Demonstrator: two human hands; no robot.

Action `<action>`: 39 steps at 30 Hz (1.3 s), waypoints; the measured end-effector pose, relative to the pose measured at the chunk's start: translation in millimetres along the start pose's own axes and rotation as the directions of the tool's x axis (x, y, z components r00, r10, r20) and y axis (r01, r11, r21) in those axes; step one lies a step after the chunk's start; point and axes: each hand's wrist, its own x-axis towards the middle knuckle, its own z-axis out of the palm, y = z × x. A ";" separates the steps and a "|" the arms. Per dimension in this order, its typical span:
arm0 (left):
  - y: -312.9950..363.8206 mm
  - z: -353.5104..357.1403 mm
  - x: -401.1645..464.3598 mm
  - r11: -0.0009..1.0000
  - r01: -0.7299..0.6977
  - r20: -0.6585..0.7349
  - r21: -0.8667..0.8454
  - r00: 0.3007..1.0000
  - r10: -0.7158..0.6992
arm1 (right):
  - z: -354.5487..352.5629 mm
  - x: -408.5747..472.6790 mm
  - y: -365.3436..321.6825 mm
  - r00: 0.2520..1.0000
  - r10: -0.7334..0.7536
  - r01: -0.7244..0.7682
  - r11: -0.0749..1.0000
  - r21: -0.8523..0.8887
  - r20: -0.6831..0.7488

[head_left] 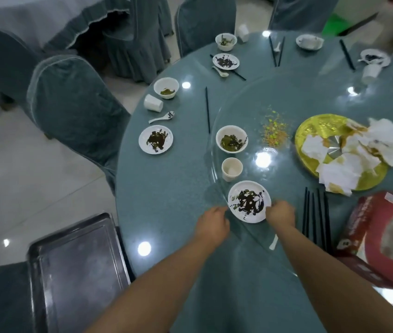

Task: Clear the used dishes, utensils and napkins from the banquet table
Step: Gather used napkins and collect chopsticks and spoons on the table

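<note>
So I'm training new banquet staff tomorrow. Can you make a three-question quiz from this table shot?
1. True or false: the paper cup on the glass turntable stands between a bowl and a sauce-smeared plate.
2. What lies piled on the gold platter? A) chopsticks B) crumpled napkins C) spoons
3. Which dish do both hands, left hand and right hand, flank?

Key: 1 true; 2 B; 3 the sauce-smeared plate.

The room is softly lit from lamps overhead. Round white spots of glare shine on the glossy blue-green round surface and on the pale shiny floor. Shadows are faint. The picture bends at its edges, and the red cardboard box at the surface's right edge looks blurry.
</note>
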 end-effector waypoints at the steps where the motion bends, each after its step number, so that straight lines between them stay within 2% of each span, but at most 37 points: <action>1: -4.3 -2.7 -1.6 1.000 0.010 0.004 -0.004 1.000 -0.010 | 2.0 -2.8 -1.2 1.000 0.022 -0.023 1.000 0.014 0.014; 7: -43.6 -25.8 -13.6 0.992 0.114 -0.004 -0.057 0.993 -0.114 | 20.5 -35.5 -21.7 0.997 0.021 -0.024 0.999 0.043 0.074; 12: -75.6 -45.3 -16.8 0.965 0.175 -0.001 -0.194 0.984 -0.178 | 50.1 -69.4 -43.3 0.988 0.004 -0.018 0.995 0.095 0.152; 20: -142.9 -97.8 -3.9 0.951 0.191 -0.067 -0.245 0.975 -0.213 | 104.2 -92.9 -117.1 0.982 -0.009 -0.036 0.972 0.233 0.187; 25: -185.9 -137.8 32.0 0.960 0.228 -0.159 -0.160 0.954 -0.253 | 130.6 -68.5 -189.0 0.979 -0.045 -0.020 0.949 0.314 0.198; 30: -223.7 -154.9 67.0 0.965 0.252 -0.160 0.072 0.958 -0.238 | 150.7 -34.4 -265.9 0.979 -0.104 0.025 0.912 0.409 0.172; 34: -242.4 -155.7 80.3 0.941 0.225 -0.143 0.254 0.971 -0.193 | 165.9 -6.7 -312.9 0.978 -0.145 0.073 0.909 0.410 0.148; 39: -251.5 -147.0 80.0 0.923 0.205 -0.179 0.326 0.972 -0.152 | 183.9 15.5 -336.9 0.973 -0.140 0.064 0.927 0.370 0.184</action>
